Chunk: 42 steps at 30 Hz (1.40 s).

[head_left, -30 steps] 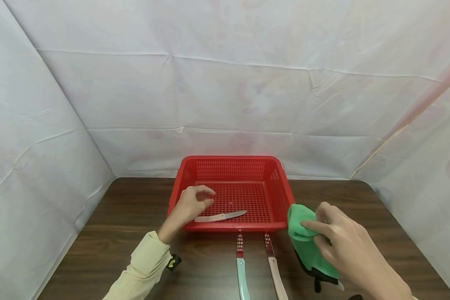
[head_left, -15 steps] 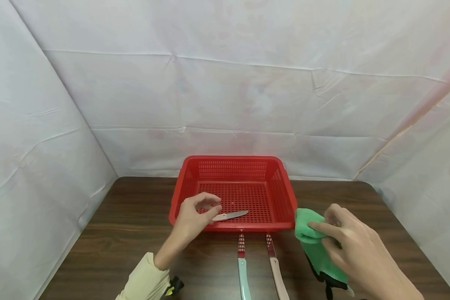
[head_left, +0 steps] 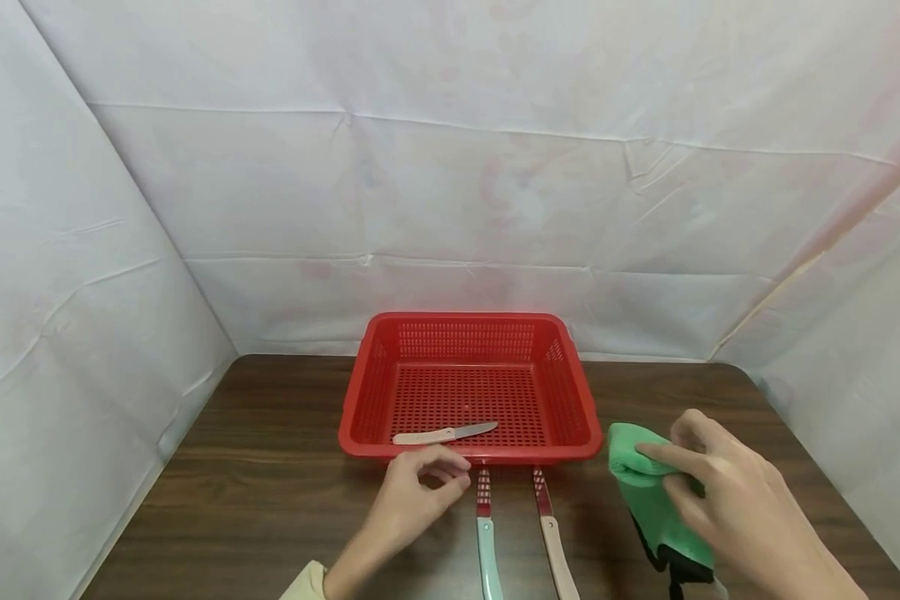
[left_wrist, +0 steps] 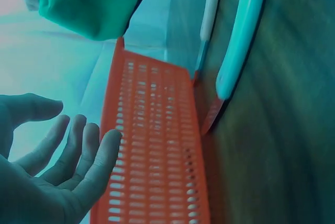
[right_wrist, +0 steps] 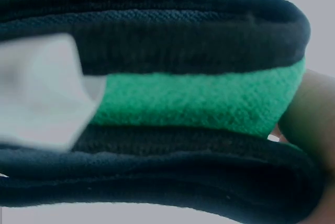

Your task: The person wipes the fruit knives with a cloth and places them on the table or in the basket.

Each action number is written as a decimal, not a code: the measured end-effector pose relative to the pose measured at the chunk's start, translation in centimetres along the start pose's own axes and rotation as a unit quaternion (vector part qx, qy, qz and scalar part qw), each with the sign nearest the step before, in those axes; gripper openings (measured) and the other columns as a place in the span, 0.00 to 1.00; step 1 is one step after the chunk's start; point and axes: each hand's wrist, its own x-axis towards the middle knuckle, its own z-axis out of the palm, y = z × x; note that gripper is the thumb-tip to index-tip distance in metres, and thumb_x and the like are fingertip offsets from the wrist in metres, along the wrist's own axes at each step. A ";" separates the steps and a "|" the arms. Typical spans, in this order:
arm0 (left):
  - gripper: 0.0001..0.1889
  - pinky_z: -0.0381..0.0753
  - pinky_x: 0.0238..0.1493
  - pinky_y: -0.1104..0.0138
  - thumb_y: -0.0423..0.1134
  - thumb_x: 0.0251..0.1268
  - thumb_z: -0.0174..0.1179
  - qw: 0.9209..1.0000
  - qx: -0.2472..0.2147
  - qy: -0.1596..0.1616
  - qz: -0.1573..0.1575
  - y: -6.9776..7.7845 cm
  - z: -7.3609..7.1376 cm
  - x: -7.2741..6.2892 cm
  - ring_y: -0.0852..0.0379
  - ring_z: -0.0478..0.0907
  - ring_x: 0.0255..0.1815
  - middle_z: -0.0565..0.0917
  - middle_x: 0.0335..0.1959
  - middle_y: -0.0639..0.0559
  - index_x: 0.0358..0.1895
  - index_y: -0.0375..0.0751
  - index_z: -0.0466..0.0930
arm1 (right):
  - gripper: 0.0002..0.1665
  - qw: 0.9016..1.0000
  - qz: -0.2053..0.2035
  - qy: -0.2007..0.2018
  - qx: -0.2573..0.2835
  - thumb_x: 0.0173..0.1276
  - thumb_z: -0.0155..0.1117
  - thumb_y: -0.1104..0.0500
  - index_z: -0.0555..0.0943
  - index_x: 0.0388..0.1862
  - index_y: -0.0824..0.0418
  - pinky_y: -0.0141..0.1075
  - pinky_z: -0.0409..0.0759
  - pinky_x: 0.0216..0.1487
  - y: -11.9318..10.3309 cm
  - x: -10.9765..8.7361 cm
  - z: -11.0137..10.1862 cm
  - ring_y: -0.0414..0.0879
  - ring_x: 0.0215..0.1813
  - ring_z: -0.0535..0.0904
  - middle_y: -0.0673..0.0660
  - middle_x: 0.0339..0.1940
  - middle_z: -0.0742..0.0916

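My left hand (head_left: 412, 500), fingers loosely bent and holding nothing, hovers by the front rim of the red basket (head_left: 547, 455). Inside the basket lies a small knife (head_left: 435, 436) with a pale handle. Just right of that hand, a knife with a teal handle (head_left: 487, 554) lies on the table; beside it is a knife with a pale pink handle (head_left: 558, 554). Their blades point at the basket. My right hand (head_left: 742, 500) pinches a folded green cloth (head_left: 663, 517) with black edging, off the basket's front right corner. The right wrist view shows the cloth's layered black edges (right_wrist: 188, 46) close up.
The basket stands on a dark wood-grain table (head_left: 270, 467), near its back edge. White sheeting (head_left: 450, 183) rises behind the table and on both sides. A blurred whitish piece (right_wrist: 36, 90) sticks out over the cloth in the right wrist view.
My left hand has moved from over the basket's left side, toward me and right, to its front rim. My right hand, still pinching the cloth, has shifted slightly right and toward me.
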 end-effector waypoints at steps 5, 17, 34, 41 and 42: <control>0.07 0.78 0.32 0.69 0.35 0.54 0.67 1.000 0.003 -0.020 -0.023 -0.4 1.1 -1.0 0.62 0.79 0.31 0.83 0.30 0.59 0.36 0.49 0.83 | 0.21 1.000 0.024 -0.001 -0.011 0.45 0.52 0.67 0.88 0.33 0.54 0.23 0.55 0.19 0.3 -0.3 -0.2 0.30 0.23 0.59 0.41 0.33 0.70; 0.09 0.73 0.23 0.71 0.32 0.49 0.68 0.995 0.016 -0.062 -0.072 -1.9 3.4 -2.1 0.63 0.75 0.21 0.79 0.21 0.59 0.35 0.45 0.82 | 0.23 0.999 0.039 -0.011 -0.015 0.40 0.55 0.70 0.88 0.33 0.54 0.23 0.53 0.18 0.9 -0.8 0.2 0.29 0.23 0.57 0.40 0.33 0.67; 0.12 0.69 0.28 0.71 0.29 0.49 0.70 0.973 0.069 -0.180 -0.125 -3.3 5.1 -2.7 0.62 0.67 0.28 0.72 0.27 0.58 0.38 0.46 0.87 | 0.21 0.998 0.060 -0.018 -0.014 0.39 0.59 0.71 0.88 0.32 0.56 0.27 0.53 0.17 1.5 -1.1 0.6 0.29 0.20 0.53 0.41 0.33 0.68; 0.09 0.72 0.39 0.60 0.33 0.51 0.69 0.958 0.133 -0.203 -0.150 -3.1 5.0 -2.5 0.53 0.67 0.44 0.76 0.46 0.52 0.36 0.51 0.88 | 0.21 0.998 0.059 -0.017 -0.014 0.39 0.59 0.71 0.88 0.32 0.56 0.26 0.53 0.17 1.6 -1.2 0.7 0.29 0.20 0.53 0.41 0.33 0.68; 0.08 0.73 0.43 0.57 0.34 0.51 0.70 0.956 0.142 -0.202 -0.159 -3.1 5.0 -2.5 0.50 0.67 0.48 0.76 0.50 0.49 0.35 0.51 0.88 | 0.21 0.998 0.058 -0.016 -0.014 0.39 0.59 0.71 0.88 0.32 0.55 0.26 0.53 0.17 1.6 -1.2 0.7 0.29 0.20 0.53 0.41 0.33 0.68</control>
